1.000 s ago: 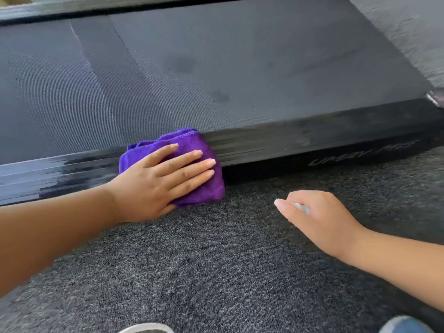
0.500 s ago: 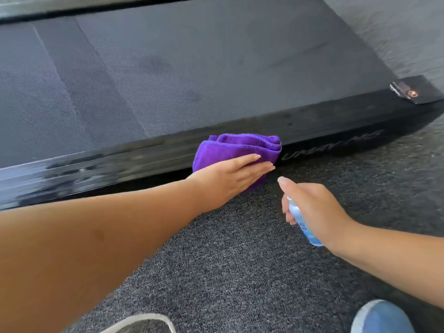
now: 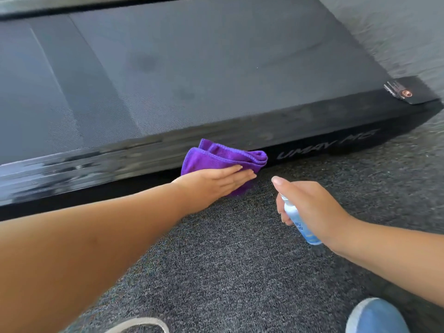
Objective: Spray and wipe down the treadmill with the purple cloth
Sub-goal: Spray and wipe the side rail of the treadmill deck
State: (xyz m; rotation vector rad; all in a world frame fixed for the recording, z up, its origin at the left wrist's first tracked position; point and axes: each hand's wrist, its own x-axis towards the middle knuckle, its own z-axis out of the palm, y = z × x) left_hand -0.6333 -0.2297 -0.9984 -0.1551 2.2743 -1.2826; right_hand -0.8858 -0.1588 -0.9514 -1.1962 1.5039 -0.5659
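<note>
Along the side rail: my left hand [image 3: 213, 182] lies flat with straight fingers, pressing the folded purple cloth [image 3: 223, 157] against the treadmill [image 3: 300, 131] edge, at about 12 o'clock from me.
Right hand: my right hand [image 3: 310, 207], at 2 o'clock, is curled round a small blue spray bottle [image 3: 296, 219], forefinger stretched out over its top.
Around: dark walking belt [image 3: 168, 75] beyond the rail; grey speckled carpet [image 3: 228, 260] under my arms; a blue shoe toe [image 3: 374, 316] at 4 o'clock.
Hard to make out: the bottle's nozzle is covered by my fingers; the rail lettering [image 3: 326, 146] at 1 o'clock is blurred; the cloth's lower part is under my palm.
</note>
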